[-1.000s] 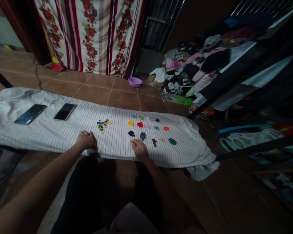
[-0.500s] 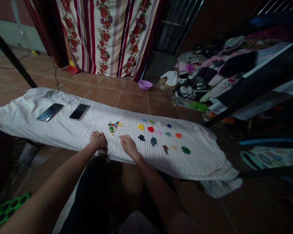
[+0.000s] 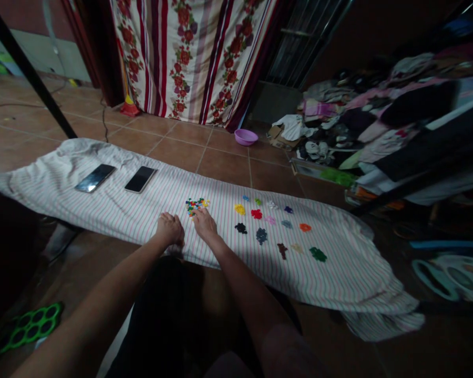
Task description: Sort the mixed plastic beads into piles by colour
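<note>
Right hand (image 3: pixel 205 224): right in at the near edge of the mixed pile, fingers close together and pointing down; too small to tell whether pinching a piece.
Left hand (image 3: pixel 169 229): down on the striped cloth (image 3: pixel 220 189), just left of the pile, fingers curled in together; impossible to tell if holding anything.
Mixed pile (image 3: pixel 196 203): small pieces in many colours, on the cloth in front of both hands, partly hidden by the right one.
Back row: light blue cluster (image 3: pixel 246 198), lime cluster (image 3: pixel 258 201), white cluster (image 3: pixel 273 205), dark purple cluster (image 3: pixel 288 209).
Middle row: yellow cluster (image 3: pixel 239 209), red cluster (image 3: pixel 256 213), pink cluster (image 3: pixel 270 220), grey-blue cluster (image 3: pixel 287 224), orange cluster (image 3: pixel 305 227).
Front row: black cluster (image 3: pixel 241 228), dark grey cluster (image 3: pixel 261 235), brown cluster (image 3: pixel 282 251), beige cluster (image 3: pixel 297 248), green cluster (image 3: pixel 318 254).
Phones: glossy phone (image 3: pixel 95 177) at far left, dark-screened phone (image 3: pixel 141 179) nearer the pile, both flat on the cloth.
Floor: purple basin (image 3: pixel 246 137) beyond the table, near the flowered curtain (image 3: pixel 201 63).
</note>
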`<state>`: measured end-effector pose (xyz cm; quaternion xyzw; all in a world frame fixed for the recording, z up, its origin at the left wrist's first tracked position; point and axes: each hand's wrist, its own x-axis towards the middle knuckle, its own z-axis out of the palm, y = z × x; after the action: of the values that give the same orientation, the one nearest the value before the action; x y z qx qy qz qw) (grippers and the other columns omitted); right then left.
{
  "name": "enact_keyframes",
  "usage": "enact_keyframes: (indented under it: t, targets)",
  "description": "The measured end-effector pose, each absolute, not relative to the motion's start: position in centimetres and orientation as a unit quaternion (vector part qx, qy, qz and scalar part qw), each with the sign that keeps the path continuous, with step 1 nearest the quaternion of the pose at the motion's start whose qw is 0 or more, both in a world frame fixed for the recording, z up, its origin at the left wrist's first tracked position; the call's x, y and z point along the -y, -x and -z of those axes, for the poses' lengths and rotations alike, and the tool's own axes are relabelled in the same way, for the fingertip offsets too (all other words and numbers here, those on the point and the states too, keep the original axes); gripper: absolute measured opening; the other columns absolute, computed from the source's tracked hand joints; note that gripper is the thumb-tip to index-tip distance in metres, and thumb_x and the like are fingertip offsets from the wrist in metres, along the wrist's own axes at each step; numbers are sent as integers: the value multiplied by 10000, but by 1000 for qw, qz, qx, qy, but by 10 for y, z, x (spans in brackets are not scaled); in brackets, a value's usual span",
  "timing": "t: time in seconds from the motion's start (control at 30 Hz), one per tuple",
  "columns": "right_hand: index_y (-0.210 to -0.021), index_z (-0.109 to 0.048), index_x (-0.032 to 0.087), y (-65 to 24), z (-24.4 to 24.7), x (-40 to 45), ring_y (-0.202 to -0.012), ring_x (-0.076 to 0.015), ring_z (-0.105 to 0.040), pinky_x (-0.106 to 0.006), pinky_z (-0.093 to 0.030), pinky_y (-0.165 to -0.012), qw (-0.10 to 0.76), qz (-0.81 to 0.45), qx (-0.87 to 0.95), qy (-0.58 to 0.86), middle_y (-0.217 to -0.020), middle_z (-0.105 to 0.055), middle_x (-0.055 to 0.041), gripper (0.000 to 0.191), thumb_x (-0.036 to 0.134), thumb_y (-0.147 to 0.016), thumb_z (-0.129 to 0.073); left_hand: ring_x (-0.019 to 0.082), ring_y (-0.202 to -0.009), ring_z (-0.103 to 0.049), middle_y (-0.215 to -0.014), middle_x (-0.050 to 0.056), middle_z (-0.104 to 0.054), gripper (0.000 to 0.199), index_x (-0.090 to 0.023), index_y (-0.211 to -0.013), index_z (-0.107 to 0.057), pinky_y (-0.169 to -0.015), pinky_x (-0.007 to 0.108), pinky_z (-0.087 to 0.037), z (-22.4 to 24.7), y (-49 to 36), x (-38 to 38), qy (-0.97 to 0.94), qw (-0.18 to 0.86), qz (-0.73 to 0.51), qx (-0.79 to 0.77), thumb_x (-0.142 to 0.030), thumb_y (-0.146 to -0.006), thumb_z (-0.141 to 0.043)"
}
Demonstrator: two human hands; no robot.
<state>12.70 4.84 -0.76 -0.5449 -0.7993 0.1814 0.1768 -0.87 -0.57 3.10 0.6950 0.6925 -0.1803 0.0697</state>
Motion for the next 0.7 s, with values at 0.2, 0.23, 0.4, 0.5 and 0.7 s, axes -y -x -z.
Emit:
enact_keyframes:
  t: [0.2,0.23,0.4,0.5,0.7]
  targets:
    - [-1041,-646,280,-127,6,-51,-963,-163,-557,-267,-436,-826,175,-195,785,561,-1075,-587,-24,289,191,-919,-399,505,-1276,-353,-1377,421,-314,1132,68,-1372,-293,-986,501,-299,-30,8,4,-693,75,185,-693,-602,-556,-702]
    - [-1034,-648,277,-128,6,-51,-970,-161,-557,-265,-435,-832,178,-199,786,558,-1074,-590,-22,285,186,-916,-405,505,-1277,-352,-1377,422,-312,1134,71,-1372,-291,-991,501,-294,-30,8,4,-694,73,187,-692,-600,-555,-702]
    - [-1016,-649,253,-130,9,-52,-996,-161,-549,-266,-427,-865,190,-206,789,546,-1069,-593,-32,243,178,-892,-453,488,-1276,-362,-1364,405,-353,1066,51,-1351,-332,-993,501,-294,-31,8,5,-697,66,179,-691,-582,-570,-686]
    - [-1018,-644,241,-130,12,-53,-991,-164,-547,-270,-428,-862,188,-204,789,549,-1067,-591,-40,225,183,-881,-474,482,-1269,-372,-1359,400,-365,1088,52,-1342,-343,-991,489,-302,-31,8,5,-695,64,178,-694,-600,-545,-694]
    - [-1052,-625,249,-134,17,-48,-967,-158,-548,-252,-434,-843,220,-180,791,541,-1044,-585,-37,229,196,-884,-479,476,-1263,-382,-1361,406,-355,1086,57,-1345,-333,-985,478,-306,-28,10,6,-699,57,164,-693,-597,-554,-688]
